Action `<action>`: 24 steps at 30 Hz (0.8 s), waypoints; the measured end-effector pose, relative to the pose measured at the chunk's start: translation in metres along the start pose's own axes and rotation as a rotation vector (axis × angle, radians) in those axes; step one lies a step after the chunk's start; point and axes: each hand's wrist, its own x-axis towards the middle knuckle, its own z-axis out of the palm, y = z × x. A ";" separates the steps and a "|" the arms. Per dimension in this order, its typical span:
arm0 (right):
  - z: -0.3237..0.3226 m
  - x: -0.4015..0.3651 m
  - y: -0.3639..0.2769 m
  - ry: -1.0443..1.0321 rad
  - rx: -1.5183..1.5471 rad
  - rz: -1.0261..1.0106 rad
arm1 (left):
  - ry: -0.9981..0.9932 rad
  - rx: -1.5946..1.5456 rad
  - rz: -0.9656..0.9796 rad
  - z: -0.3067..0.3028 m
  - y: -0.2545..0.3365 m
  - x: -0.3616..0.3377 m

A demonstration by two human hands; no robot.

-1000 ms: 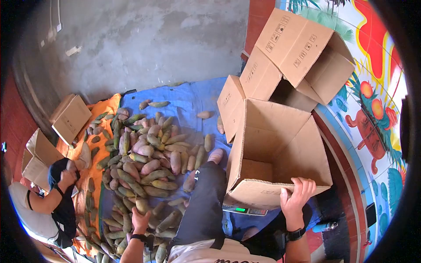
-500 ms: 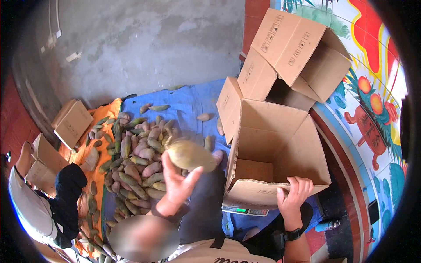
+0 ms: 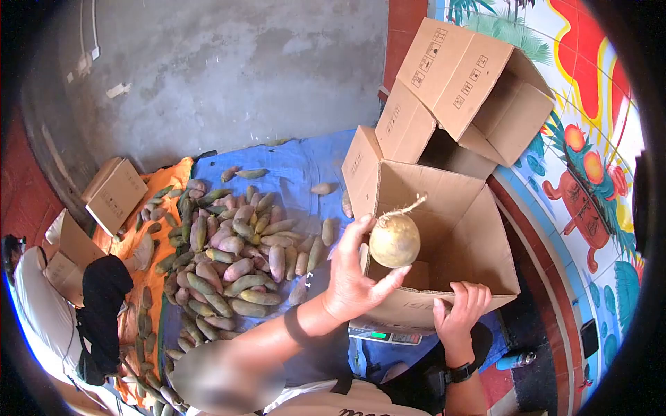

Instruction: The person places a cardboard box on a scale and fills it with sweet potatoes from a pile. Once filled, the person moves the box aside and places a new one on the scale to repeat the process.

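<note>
A pale yellow-green radish (image 3: 395,240) with a stringy root tail is in my left hand (image 3: 355,277), thumb and fingers closed around it. It hangs over the open top of a tall cardboard box (image 3: 479,239). My right hand (image 3: 462,312) has its fingers hooked over the near rim of that box, thumb on the outer side. Beneath the box is a scale (image 3: 385,336) with a lit green display, only its front edge showing. The bottom of the box is partly hidden by my left hand and the radish.
To the left, a heap of green and pinkish radishes (image 3: 236,267) lies on a blue tarp (image 3: 298,159) and an orange sheet (image 3: 182,173). More open cardboard boxes (image 3: 451,76) stand behind the box. Another person (image 3: 48,312) is at the far left near smaller boxes (image 3: 114,197).
My left hand has carried the radish rightward from above the heap to over the box opening. My right hand stays on the rim.
</note>
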 end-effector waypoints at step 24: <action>0.004 0.002 -0.001 0.003 -0.027 -0.009 | -0.607 0.171 -0.069 0.018 -0.006 -0.006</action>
